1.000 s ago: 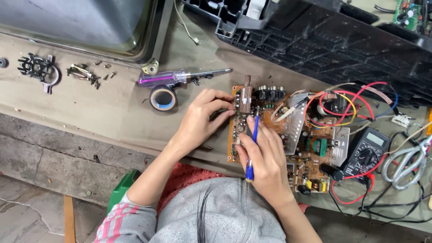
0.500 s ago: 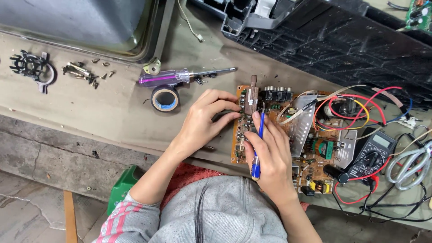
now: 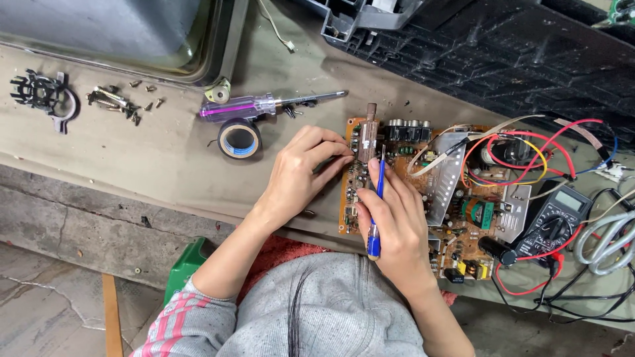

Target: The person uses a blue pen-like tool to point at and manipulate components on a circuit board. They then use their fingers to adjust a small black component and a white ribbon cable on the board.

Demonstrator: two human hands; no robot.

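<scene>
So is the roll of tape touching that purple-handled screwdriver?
Touching, it seems: the head view shows the tape roll tucked against the screwdriver handle, no gap visible.

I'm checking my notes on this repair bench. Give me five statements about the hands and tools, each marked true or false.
1. The right hand holds a blue-handled tool over the circuit board. True.
2. The left hand grips the purple screwdriver. False: it lies on the bench, apart from the hand, whose fingers rest at the board's left edge.
3. A roll of tape lies beside the screwdriver. True.
4. The multimeter sits left of the board. False: it sits right.
5. Loose screws lie at the bench's far left. True.
</scene>
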